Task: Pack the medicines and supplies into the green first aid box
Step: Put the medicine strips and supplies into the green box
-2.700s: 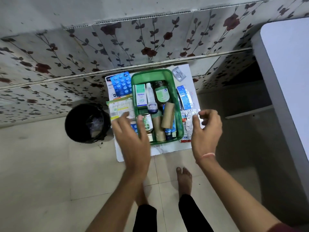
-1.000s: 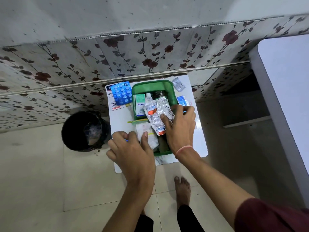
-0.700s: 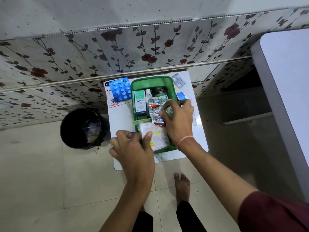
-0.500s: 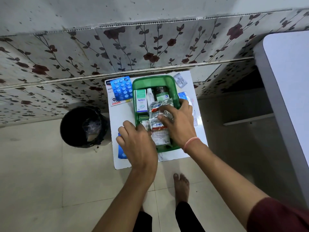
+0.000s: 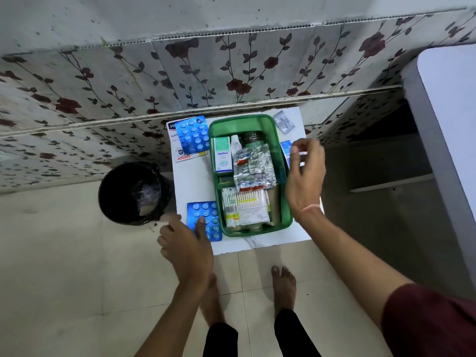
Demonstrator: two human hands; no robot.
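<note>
The green first aid box [image 5: 285, 202] stands on a small white table [image 5: 195, 186]. Inside lie a white-green carton [image 5: 223, 155], a dark bottle [image 5: 253, 138], silver blister strips [image 5: 253, 170] and a pack of cotton swabs [image 5: 246, 207]. My left hand [image 5: 189, 247] rests at the table's front left edge, one finger touching a blue blister pack [image 5: 206, 219] that lies flat. My right hand [image 5: 304, 173] hovers over the box's right rim, fingers spread and holding nothing, above a blue packet [image 5: 286, 148].
A second blue blister pack [image 5: 192, 134] lies on a white leaflet at the back left. A silver strip [image 5: 283, 122] sits at the back right corner. A black bin [image 5: 134, 193] stands left of the table, a white counter [image 5: 448, 119] to the right, my bare feet below.
My right hand has let go of the silver strips in the box and moved right. My left hand has left the swab pack and pulled back to the blue blister pack.
</note>
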